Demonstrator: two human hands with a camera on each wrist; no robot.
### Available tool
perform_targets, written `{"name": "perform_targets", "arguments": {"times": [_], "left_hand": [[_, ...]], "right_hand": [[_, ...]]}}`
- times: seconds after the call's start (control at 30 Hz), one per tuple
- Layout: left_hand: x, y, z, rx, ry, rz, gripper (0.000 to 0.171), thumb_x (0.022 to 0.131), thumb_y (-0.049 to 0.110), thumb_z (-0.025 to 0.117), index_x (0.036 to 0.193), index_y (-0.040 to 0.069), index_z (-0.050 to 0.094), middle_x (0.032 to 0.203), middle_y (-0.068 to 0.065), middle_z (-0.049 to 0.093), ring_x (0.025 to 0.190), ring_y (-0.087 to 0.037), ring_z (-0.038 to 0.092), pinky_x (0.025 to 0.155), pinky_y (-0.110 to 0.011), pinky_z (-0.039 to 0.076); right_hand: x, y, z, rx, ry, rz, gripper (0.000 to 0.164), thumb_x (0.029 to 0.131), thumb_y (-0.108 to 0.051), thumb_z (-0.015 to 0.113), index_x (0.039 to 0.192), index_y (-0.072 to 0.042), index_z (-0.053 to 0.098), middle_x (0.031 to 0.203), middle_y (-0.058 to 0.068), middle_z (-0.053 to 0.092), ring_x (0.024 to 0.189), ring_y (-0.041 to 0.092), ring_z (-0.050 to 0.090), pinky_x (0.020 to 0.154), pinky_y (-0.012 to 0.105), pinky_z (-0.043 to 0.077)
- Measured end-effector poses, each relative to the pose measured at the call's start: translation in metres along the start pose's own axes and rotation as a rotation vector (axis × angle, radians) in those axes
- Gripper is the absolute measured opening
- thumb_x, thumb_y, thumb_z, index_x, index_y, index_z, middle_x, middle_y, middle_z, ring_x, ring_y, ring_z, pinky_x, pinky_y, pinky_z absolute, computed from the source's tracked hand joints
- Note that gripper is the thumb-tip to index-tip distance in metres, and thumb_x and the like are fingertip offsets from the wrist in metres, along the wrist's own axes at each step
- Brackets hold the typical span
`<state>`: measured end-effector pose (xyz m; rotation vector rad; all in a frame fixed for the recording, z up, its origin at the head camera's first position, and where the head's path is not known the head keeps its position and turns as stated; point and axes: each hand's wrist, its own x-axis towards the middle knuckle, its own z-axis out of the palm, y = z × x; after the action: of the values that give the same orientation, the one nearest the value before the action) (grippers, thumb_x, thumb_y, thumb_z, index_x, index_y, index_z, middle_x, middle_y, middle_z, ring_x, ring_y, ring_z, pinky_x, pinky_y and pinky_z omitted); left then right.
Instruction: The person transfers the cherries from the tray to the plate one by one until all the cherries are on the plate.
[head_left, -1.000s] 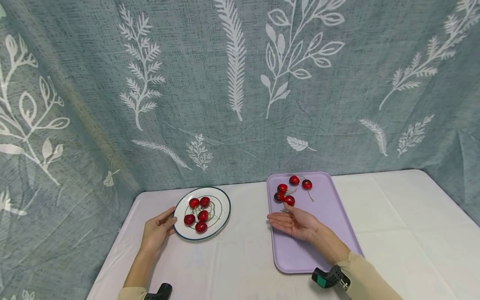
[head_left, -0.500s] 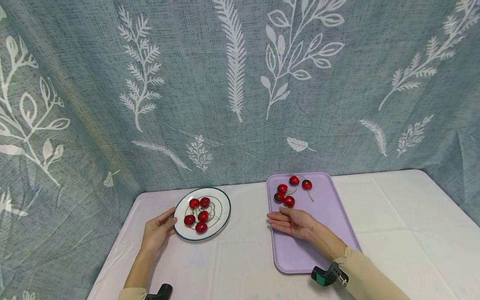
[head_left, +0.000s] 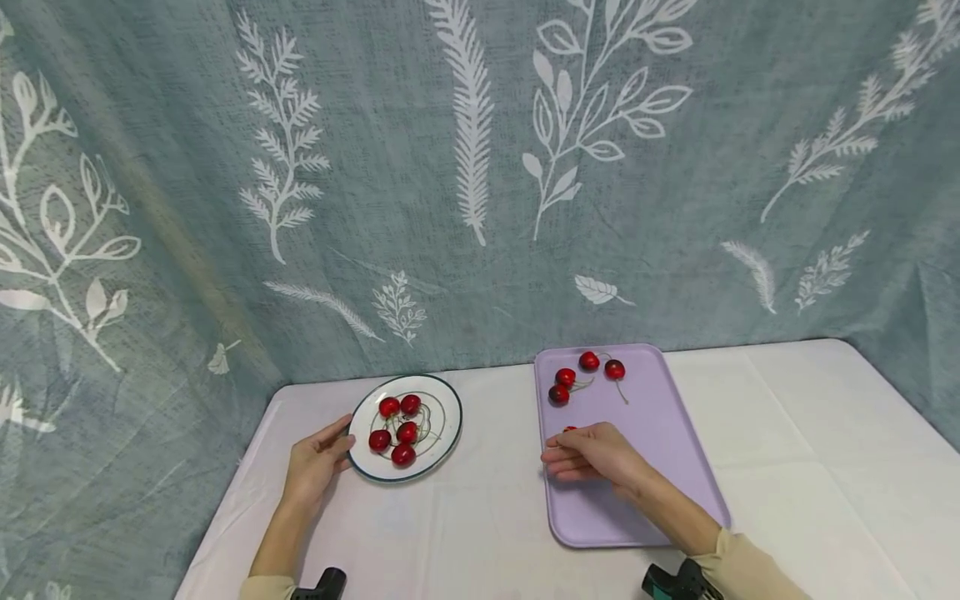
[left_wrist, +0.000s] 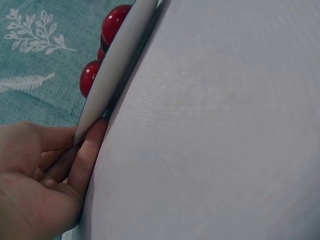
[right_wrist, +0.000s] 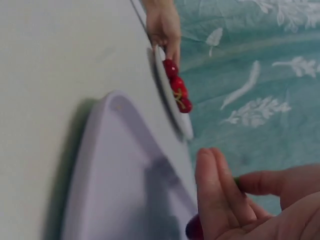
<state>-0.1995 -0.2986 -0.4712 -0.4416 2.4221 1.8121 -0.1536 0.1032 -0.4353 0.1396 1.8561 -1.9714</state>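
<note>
At the left, my left hand (head_left: 311, 467) grips the near-left rim of a white plate (head_left: 442, 443) with a dark edge, thumb above and fingers beneath. Several red cherries with stems, among them a cherry (head_left: 403, 454), lie on that plate. Over the lilac tray (head_left: 678, 450), my right hand (head_left: 600, 457) pinches a cherry (head_left: 570, 429) by its stem. The green stem end (right_wrist: 237, 180) shows between thumb and fingers in the right wrist view. Below it the dark red cherry (right_wrist: 195, 228) is mostly hidden behind the fingers.
Several cherries, one being a dark cherry (head_left: 558, 395), lie at the tray's far end. Tray and plate stand apart on a white tablecloth (head_left: 495, 500). A blue-green curtain (head_left: 420, 208) with white leaf prints hangs behind the table.
My right hand has pulled slightly back toward the near side, and the nearest cherry has left its group on the tray with it. The left hand and plate stay put.
</note>
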Motion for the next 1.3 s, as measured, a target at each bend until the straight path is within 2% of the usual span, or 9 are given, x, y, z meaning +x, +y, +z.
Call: {"name": "perform_targets", "arguments": {"times": [0.23, 0.37, 0.5, 0.67, 0.77, 0.93, 1.13, 1.3], "left_hand": [[0.0, 0.002, 0.0, 0.011, 0.004, 0.011, 0.046, 0.101, 0.009, 0.052, 0.146, 0.002, 0.044, 0.148, -0.023, 0.042, 0.084, 0.006, 0.059, 0.075, -0.015, 0.057], [0.0, 0.001, -0.001, 0.008, 0.012, 0.011, 0.046, 0.101, 0.009, 0.052, 0.146, 0.002, 0.045, 0.147, -0.023, 0.043, 0.084, 0.006, 0.059, 0.075, -0.015, 0.057], [0.0, -0.001, -0.001, 0.002, 0.011, 0.01, 0.046, 0.101, 0.009, 0.052, 0.146, 0.002, 0.044, 0.148, -0.023, 0.043, 0.085, 0.006, 0.059, 0.075, -0.016, 0.057], [0.001, 0.0, -0.001, -0.003, 0.002, 0.015, 0.047, 0.101, 0.009, 0.052, 0.146, 0.002, 0.044, 0.15, -0.022, 0.041, 0.086, 0.006, 0.059, 0.076, -0.016, 0.057], [0.001, 0.0, -0.001, -0.001, 0.002, 0.015, 0.046, 0.101, 0.009, 0.052, 0.146, 0.002, 0.044, 0.15, -0.021, 0.04, 0.087, 0.006, 0.059, 0.076, -0.016, 0.057], [0.001, 0.001, -0.001, 0.012, -0.001, 0.017, 0.047, 0.101, 0.01, 0.052, 0.146, 0.003, 0.044, 0.151, -0.02, 0.04, 0.088, 0.005, 0.059, 0.076, -0.016, 0.057], [0.002, 0.001, -0.001, 0.009, 0.003, 0.019, 0.046, 0.1, 0.009, 0.052, 0.146, 0.002, 0.044, 0.15, -0.021, 0.04, 0.085, 0.006, 0.059, 0.075, -0.016, 0.057], [0.002, 0.0, -0.001, 0.007, 0.004, 0.024, 0.046, 0.1, 0.008, 0.052, 0.145, 0.002, 0.045, 0.15, -0.022, 0.04, 0.082, 0.006, 0.059, 0.074, -0.016, 0.057]], "right_hand": [[-0.013, -0.022, -0.001, -0.258, 0.027, -0.128, 0.03, 0.097, -0.011, 0.057, 0.105, 0.017, 0.066, 0.082, 0.015, 0.073, 0.07, 0.013, 0.069, 0.067, 0.029, 0.062], [-0.013, -0.027, -0.005, -0.442, 0.064, -0.204, 0.026, 0.094, -0.011, 0.064, 0.1, 0.013, 0.07, 0.076, 0.012, 0.073, 0.068, 0.018, 0.07, 0.064, 0.031, 0.062], [-0.012, -0.028, -0.008, -0.566, 0.101, -0.266, 0.021, 0.091, -0.012, 0.069, 0.097, 0.008, 0.074, 0.074, 0.011, 0.072, 0.067, 0.02, 0.069, 0.061, 0.029, 0.061], [-0.011, -0.03, -0.009, -0.754, 0.18, -0.36, 0.009, 0.087, -0.009, 0.072, 0.087, -0.001, 0.077, 0.068, 0.002, 0.07, 0.06, 0.009, 0.059, 0.052, 0.02, 0.049], [-0.01, -0.032, -0.008, -0.863, 0.161, -0.442, 0.007, 0.087, -0.007, 0.072, 0.086, -0.004, 0.078, 0.069, 0.0, 0.069, 0.06, 0.006, 0.056, 0.05, 0.02, 0.044], [-0.009, -0.038, -0.004, -0.902, 0.082, -0.523, 0.01, 0.086, -0.006, 0.073, 0.094, -0.002, 0.078, 0.081, 0.001, 0.074, 0.065, 0.004, 0.059, 0.054, 0.019, 0.049], [-0.004, -0.043, 0.008, -0.818, 0.118, -0.581, 0.01, 0.085, -0.008, 0.075, 0.094, -0.006, 0.079, 0.074, -0.001, 0.071, 0.063, 0.004, 0.056, 0.051, 0.019, 0.047], [0.003, -0.046, 0.018, -0.753, 0.105, -0.637, 0.01, 0.086, -0.008, 0.074, 0.094, -0.003, 0.078, 0.074, -0.002, 0.07, 0.065, 0.005, 0.061, 0.057, 0.02, 0.053]]}}
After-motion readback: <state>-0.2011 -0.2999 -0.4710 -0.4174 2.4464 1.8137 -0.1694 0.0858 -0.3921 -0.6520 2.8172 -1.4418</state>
